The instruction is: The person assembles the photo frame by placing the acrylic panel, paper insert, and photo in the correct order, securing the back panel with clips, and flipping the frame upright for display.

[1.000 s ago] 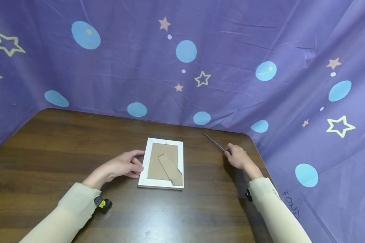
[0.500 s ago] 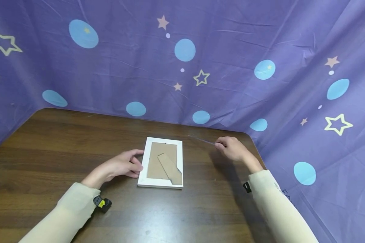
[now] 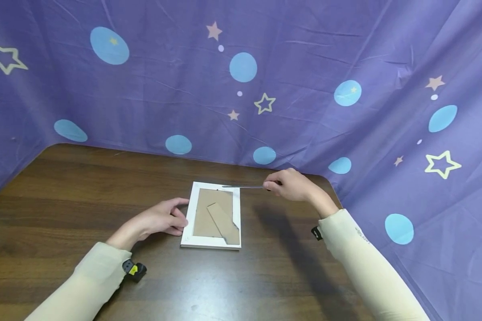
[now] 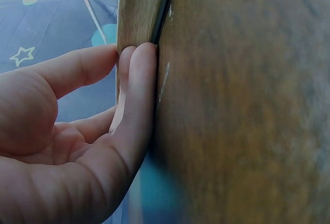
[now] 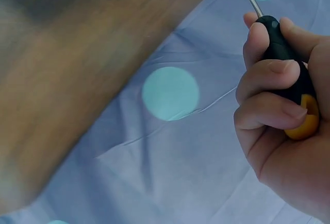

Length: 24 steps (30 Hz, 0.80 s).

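Observation:
A white-edged picture frame (image 3: 236, 209) lies face down on the table, its brown backing board (image 3: 202, 211) and slanted stand leg (image 3: 222, 223) facing up. My left hand (image 3: 164, 217) rests on the table, its fingertips touching the frame's left side. In the left wrist view the fingers (image 4: 142, 85) lie along the frame's wooden side (image 4: 136, 18). My right hand (image 3: 291, 185) is raised and grips a screwdriver with a black and yellow handle (image 5: 281, 44). The metal shaft (image 3: 249, 187) points left and overlaps the frame's far right corner in the head view.
The dark wooden table (image 3: 116, 187) ends at a purple curtain (image 3: 176, 80) printed with stars and blue dots, hanging behind and along the right side. Black wrist cameras sit on both cuffs, one below the left cuff (image 3: 134, 269).
My right hand has lifted and moved left, bringing the screwdriver's shaft from right of the frame to over its far right corner. The left hand and picture frame stay put.

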Tool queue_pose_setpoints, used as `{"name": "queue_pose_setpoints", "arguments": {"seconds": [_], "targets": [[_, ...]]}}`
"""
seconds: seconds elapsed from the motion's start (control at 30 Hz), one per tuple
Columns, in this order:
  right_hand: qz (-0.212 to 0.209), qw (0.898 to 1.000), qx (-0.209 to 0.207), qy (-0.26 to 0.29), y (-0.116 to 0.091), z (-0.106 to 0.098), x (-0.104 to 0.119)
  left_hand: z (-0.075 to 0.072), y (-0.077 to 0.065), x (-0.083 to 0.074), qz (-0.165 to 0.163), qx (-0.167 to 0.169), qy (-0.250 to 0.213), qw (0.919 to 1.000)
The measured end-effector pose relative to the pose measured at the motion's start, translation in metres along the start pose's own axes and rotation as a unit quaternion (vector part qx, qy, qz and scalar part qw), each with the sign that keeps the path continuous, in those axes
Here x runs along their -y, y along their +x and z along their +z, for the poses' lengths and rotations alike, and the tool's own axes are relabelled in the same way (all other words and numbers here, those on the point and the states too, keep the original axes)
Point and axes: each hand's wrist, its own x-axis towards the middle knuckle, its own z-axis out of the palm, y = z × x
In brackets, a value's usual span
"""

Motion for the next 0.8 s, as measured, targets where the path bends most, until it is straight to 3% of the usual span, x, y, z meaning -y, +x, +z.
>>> {"name": "queue_pose_setpoints", "arguments": {"seconds": [0.27, 0.43, 0.8], "targets": [[-0.033, 0.997, 0.034, -0.064, 0.023, -0.017, 0.023, 0.000, -0.001, 0.000, 0.001, 0.000, 0.000, 1.0000], [-0.042, 0.995, 0.063, -0.068, 0.033, -0.024, 0.027, 0.000, -0.002, 0.000, 0.002, 0.001, -0.001, 1.0000], [0.014, 0.984, 0.164, -0.075, 0.064, -0.053, 0.037, 0.000, -0.005, -0.002, -0.001, 0.001, 0.000, 1.0000]]}}
